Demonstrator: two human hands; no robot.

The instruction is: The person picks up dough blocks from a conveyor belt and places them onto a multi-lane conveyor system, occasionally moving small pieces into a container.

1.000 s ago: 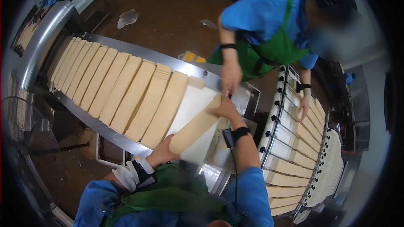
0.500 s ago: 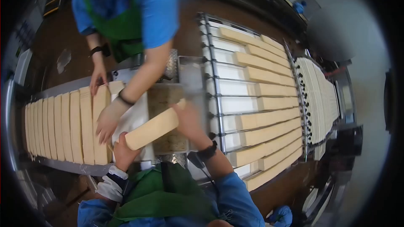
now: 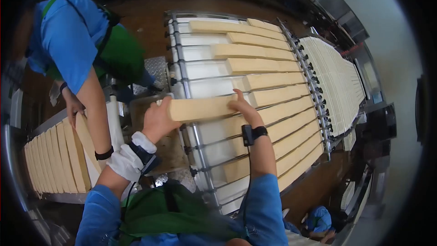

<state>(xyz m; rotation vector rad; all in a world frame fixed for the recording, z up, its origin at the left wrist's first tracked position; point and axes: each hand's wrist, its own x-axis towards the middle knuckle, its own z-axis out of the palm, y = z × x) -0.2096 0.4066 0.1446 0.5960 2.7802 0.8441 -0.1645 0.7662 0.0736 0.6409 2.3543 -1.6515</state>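
Observation:
A long pale-yellow slab (image 3: 202, 109), smooth and block-shaped, is held level between my two hands above the near edge of a white conveyor (image 3: 202, 90). My left hand (image 3: 158, 120) is closed round its left end. At the right end, my right hand (image 3: 243, 109) grips it with fingers and thumb. Below and beyond it, similar slabs (image 3: 268, 80) lie in lanes split by metal rods (image 3: 182, 68). The exact material of the slabs cannot be told.
At left, a co-worker in blue and green has a hand (image 3: 73, 107) on a slab at the end of a row of upright slabs (image 3: 50, 159). A metal tray (image 3: 136, 109) sits between. A second white belt (image 3: 327, 77) stands farther right.
My hands have carried the slab rightward from beside the row to over the conveyor, turning it nearly level. The co-worker has shifted left and tilts a slab. My view has swung right.

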